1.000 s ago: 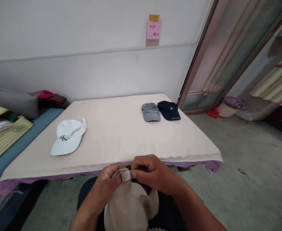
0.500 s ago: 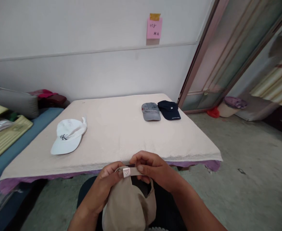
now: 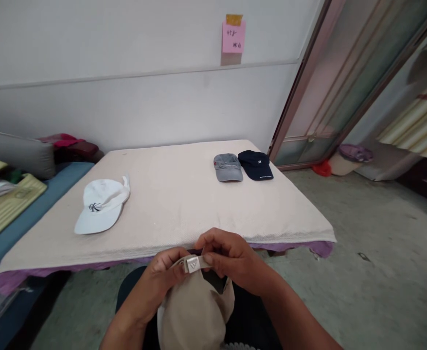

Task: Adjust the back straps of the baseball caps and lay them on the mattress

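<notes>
Tan cap (image 3: 191,311): low in your view, over your lap, crown bulging toward you, back opening uppermost at the near edge of the table. Its strap (image 3: 205,261) runs across that opening; a pale tab (image 3: 193,264) with a slanted-bar mark sits on it, between your two thumbs.

Left hand (image 3: 168,267): thumb and fingers closed in a pinch on the strap end, just beside the tab. Right hand (image 3: 230,255): thumb pressed on the strap at the other side of the tab, forefinger curled over; what the remaining fingertips hold behind, cannot tell.

Handling, my judgement: let the left pinch anchor the tab while the right works the strap. Pull along its length, not upward, so the band lies flat and doesn't twist. Short, light tugs; a hard jerk could crumple the soft crown. Leave the tab face uncovered so you can check it sits square.

Further out: white table cover (image 3: 169,194) ahead of you. White cap (image 3: 98,206) on its left part; grey cap (image 3: 228,167) and navy cap (image 3: 256,165) side by side, far right.
</notes>
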### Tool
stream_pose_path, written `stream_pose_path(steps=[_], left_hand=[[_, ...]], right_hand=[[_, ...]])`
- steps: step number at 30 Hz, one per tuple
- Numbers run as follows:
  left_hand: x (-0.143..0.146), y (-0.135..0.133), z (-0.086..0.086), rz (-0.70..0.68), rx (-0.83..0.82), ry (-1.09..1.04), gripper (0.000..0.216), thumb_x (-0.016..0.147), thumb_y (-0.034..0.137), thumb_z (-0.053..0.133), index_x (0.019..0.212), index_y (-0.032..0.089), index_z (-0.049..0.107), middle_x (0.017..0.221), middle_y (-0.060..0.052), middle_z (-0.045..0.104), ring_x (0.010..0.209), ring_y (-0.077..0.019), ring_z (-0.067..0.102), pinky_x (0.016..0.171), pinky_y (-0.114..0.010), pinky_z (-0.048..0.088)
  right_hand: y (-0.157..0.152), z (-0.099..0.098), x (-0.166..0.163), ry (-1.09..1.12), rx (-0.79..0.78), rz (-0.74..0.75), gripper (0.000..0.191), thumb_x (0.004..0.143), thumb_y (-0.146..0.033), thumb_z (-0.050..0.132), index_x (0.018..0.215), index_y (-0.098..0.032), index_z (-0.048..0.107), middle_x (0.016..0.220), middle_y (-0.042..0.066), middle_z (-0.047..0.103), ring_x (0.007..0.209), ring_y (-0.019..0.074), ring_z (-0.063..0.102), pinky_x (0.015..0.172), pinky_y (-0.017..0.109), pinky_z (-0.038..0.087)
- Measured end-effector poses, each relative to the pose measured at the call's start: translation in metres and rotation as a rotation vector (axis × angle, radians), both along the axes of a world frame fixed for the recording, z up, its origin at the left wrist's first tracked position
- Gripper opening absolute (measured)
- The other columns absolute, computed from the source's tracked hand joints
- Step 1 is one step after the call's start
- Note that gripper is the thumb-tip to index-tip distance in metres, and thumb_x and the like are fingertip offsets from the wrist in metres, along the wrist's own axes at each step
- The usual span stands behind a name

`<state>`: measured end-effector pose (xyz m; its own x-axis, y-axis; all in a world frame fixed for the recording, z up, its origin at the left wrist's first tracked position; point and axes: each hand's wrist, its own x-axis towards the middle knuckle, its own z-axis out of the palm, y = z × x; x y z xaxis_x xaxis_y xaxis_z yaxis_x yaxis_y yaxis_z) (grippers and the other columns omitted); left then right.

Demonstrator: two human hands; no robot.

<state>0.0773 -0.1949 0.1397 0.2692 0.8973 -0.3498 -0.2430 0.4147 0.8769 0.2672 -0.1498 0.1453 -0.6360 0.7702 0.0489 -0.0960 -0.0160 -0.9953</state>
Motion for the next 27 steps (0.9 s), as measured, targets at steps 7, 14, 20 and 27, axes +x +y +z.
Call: stream_pose_path(steps=[7, 14, 20, 27], left_hand=[[0.004, 0.002, 0.003, 0.005, 0.012, 0.052, 0.017, 0.072, 0.029, 0.072, 0.078, 0.015, 0.065, 0.067, 0.001, 0.058, 0.057, -0.0090, 0.047, 0.055, -0.021, 0.033], [0.002, 0.001, 0.000, 0.042, -0.038, -0.104, 0.012, 0.074, 0.026, 0.070, 0.073, 0.014, 0.066, 0.065, -0.001, 0.062, 0.054, -0.0087, 0.049, 0.053, -0.020, 0.035], [-0.001, 0.000, -0.001, 0.040, -0.027, -0.152, 0.012, 0.078, 0.025, 0.065, 0.073, 0.013, 0.065, 0.067, -0.003, 0.062, 0.060, -0.0111, 0.053, 0.058, -0.022, 0.038], [0.000, 0.002, -0.002, 0.054, -0.039, -0.030, 0.013, 0.071, 0.025, 0.072, 0.075, 0.015, 0.065, 0.061, 0.001, 0.057, 0.053, -0.0079, 0.046, 0.052, -0.019, 0.032]], right_hand=[[-0.001, 0.005, -0.002, -0.017, 0.005, 0.000, 0.013, 0.084, -0.019, 0.055, 0.096, -0.018, 0.059, 0.066, -0.004, 0.052, 0.055, 0.0058, 0.043, 0.051, 0.019, 0.035], [0.003, -0.007, 0.000, 0.109, -0.152, 0.066, 0.024, 0.084, -0.036, 0.059, 0.097, -0.016, 0.058, 0.076, 0.000, 0.056, 0.062, 0.0090, 0.055, 0.058, 0.023, 0.045], [0.008, -0.020, 0.009, -0.024, -0.128, 0.061, 0.030, 0.086, -0.043, 0.054, 0.090, -0.014, 0.059, 0.071, 0.001, 0.059, 0.059, 0.0091, 0.055, 0.056, 0.022, 0.043], [0.006, -0.020, 0.010, 0.058, -0.230, 0.034, 0.029, 0.080, -0.041, 0.063, 0.074, -0.014, 0.054, 0.055, -0.005, 0.048, 0.045, 0.0042, 0.034, 0.043, 0.018, 0.023]])
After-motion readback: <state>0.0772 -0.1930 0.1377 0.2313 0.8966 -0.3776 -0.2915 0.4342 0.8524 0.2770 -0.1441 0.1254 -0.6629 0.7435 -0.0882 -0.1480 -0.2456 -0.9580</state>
